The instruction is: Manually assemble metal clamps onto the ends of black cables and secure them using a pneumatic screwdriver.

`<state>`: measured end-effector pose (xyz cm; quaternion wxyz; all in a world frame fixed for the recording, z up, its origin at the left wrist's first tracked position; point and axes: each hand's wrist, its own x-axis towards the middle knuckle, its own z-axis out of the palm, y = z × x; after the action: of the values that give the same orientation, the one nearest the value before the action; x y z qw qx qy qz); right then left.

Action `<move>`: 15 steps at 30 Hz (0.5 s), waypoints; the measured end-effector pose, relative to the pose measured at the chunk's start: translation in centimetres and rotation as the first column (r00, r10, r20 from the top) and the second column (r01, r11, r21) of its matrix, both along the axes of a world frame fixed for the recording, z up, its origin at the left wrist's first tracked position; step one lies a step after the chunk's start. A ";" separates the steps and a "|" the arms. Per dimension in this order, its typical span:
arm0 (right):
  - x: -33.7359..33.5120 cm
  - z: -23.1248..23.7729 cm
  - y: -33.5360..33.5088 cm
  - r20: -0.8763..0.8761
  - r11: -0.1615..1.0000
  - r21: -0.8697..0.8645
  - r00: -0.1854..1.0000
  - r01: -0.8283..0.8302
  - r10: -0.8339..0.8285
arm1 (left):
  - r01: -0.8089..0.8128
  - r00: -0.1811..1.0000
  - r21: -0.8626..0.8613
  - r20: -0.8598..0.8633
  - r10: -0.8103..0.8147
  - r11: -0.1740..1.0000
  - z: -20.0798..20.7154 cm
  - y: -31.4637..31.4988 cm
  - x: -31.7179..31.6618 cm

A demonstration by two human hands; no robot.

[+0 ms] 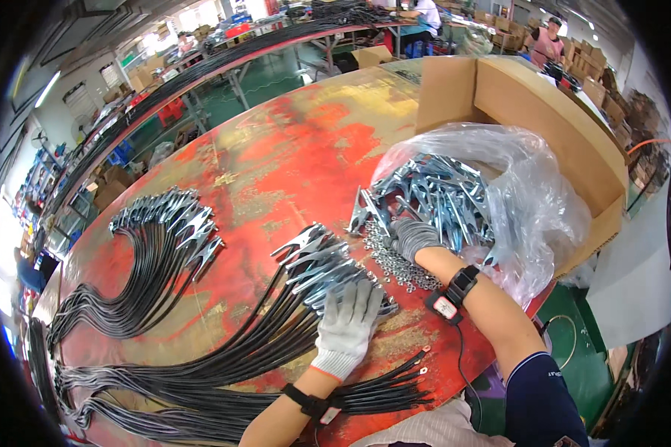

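Observation:
My left hand (347, 320), in a pale knit glove, lies with fingers stretched over a row of silver spring clamps (313, 264) on the ends of black cables (246, 357). My right hand (412, 237), in a grey glove, is at the near left edge of a heap of loose clamps (451, 197). Its fingers are curled around a silver clamp (375, 211), though the fingertips are partly hidden. Just below that hand, many small metal nuts (399, 268) are scattered. Bare cable ends with ring lugs (417, 361) lie nearest me.
The heap rests on a clear plastic bag (537, 201) spilling from an open cardboard box (559, 112). Another clamped cable bundle (156, 253) curves across the left of the worn red table (276, 164). Two people work beyond, near long benches (201, 82).

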<state>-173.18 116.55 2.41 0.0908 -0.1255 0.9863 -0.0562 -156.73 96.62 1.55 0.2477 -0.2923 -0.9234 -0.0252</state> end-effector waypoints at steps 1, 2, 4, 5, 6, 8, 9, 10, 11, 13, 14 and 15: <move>-0.3 -0.5 -0.5 -0.022 0.999 -0.019 0.999 0.032 -0.032 | -0.013 1.000 0.023 0.002 0.013 1.000 0.0 -0.1 0.0; -0.6 -0.9 -0.7 -0.025 1.000 -0.018 1.000 0.019 -0.020 | -0.022 1.000 0.046 0.003 0.022 0.999 0.1 -0.4 0.0; -1.5 -1.1 -0.1 0.083 0.994 -0.041 0.992 0.102 -0.098 | -0.008 1.000 0.030 0.030 0.007 1.000 1.4 -0.7 0.5; -1.7 -1.7 0.7 0.085 0.989 -0.075 0.989 0.128 -0.121 | 0.010 0.991 0.058 0.133 -0.017 0.998 2.5 -0.9 1.1; -1.2 -0.8 0.3 0.137 0.976 -0.162 0.983 0.142 -0.120 | 0.001 0.969 0.078 0.245 -0.020 0.997 3.3 -1.9 2.1; -0.7 -2.0 0.5 0.112 0.903 -0.416 0.992 0.107 -0.065 | -0.070 0.958 0.048 0.282 0.054 0.996 4.4 -3.9 4.2; 0.4 -0.1 -0.2 0.148 0.944 -0.316 0.988 0.093 -0.048 | -0.123 0.937 0.024 0.331 0.109 0.992 5.0 -5.4 5.6; 0.9 -1.7 1.5 -0.006 0.840 -0.543 1.000 0.005 -0.010 | -0.162 0.916 -0.005 0.370 0.153 0.987 5.5 -6.5 6.7; 3.4 -3.9 5.7 0.185 0.824 -0.548 0.982 0.144 -0.048 | -0.195 0.900 0.001 0.397 0.178 0.981 5.8 -7.6 7.7; 6.6 -6.7 16.8 0.125 0.959 -0.283 0.992 0.031 0.005 | -0.225 0.893 0.018 0.404 0.199 0.974 6.0 -8.7 9.1; 7.3 -8.2 23.1 -0.104 0.989 0.035 0.984 -0.145 0.147 | -0.229 0.886 0.018 0.418 0.201 0.973 5.8 -9.0 9.3; 7.8 -6.9 23.5 -0.110 0.976 -0.216 0.994 -0.017 -0.007 | -0.245 0.874 0.027 0.438 0.209 0.969 5.8 -9.6 9.9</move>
<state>-165.38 140.05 -4.45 0.0220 -0.1401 0.9775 -0.1562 -146.78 87.01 7.37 0.0501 -0.1586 -0.9812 -0.0979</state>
